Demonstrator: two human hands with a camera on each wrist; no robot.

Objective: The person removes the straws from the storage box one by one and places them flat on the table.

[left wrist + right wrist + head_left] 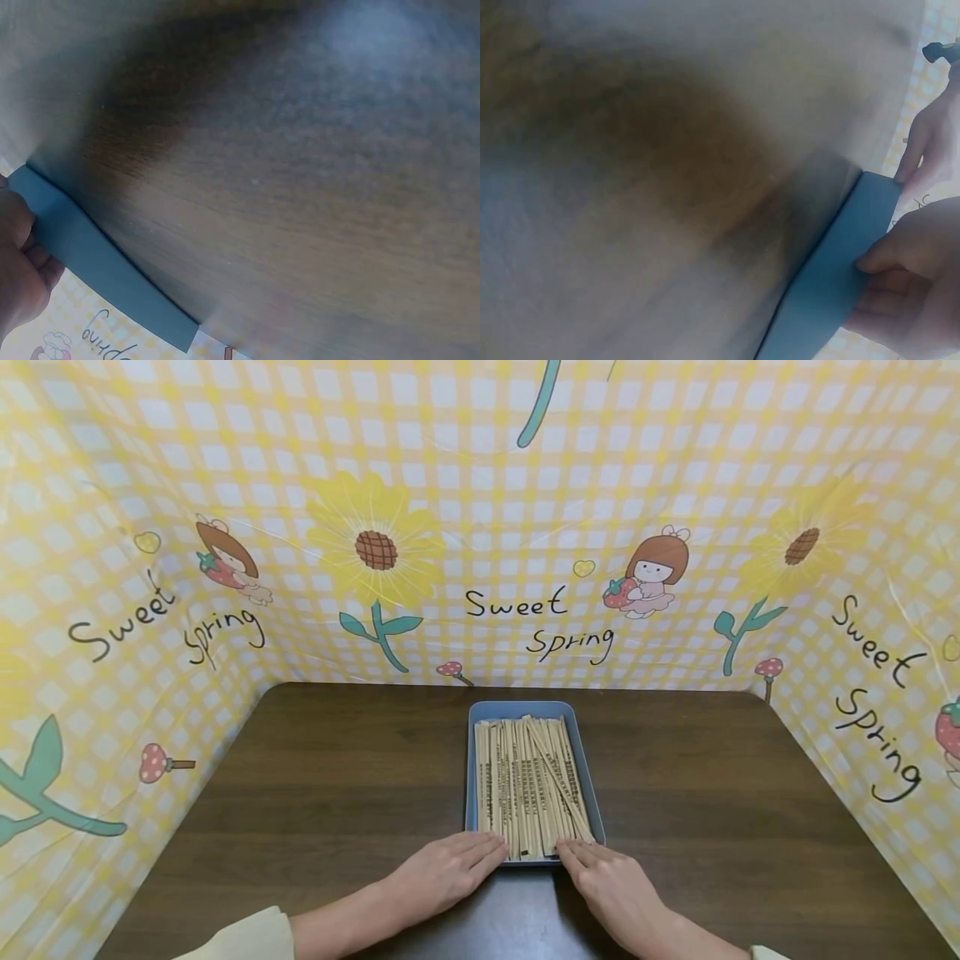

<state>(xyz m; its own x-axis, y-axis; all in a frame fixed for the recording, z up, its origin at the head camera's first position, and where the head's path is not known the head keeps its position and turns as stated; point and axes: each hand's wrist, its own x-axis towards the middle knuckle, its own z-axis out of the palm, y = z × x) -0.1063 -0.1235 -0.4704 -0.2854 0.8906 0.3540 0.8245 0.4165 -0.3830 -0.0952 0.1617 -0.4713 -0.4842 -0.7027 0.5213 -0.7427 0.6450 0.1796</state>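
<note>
A blue rectangular tray (592, 810) sits on the dark wooden table. Slim beige sticks (525, 785), seemingly paper-wrapped with dark printing, fill it; most lie lengthwise and a few slant across at the right. My left hand (450, 870) grips the tray's near left corner, fingers over the rim. At the near right corner, my right hand (611, 877) holds the rim likewise. In the right wrist view its thumb lies against the tray's outer wall (847, 262). The left wrist view shows the left hand (22, 255) at the tray wall (112, 262), partly cut off.
The brown table (337, 777) extends on both sides of the tray. A yellow checked cloth (495, 527) with sunflowers and lettering stands around its back and sides.
</note>
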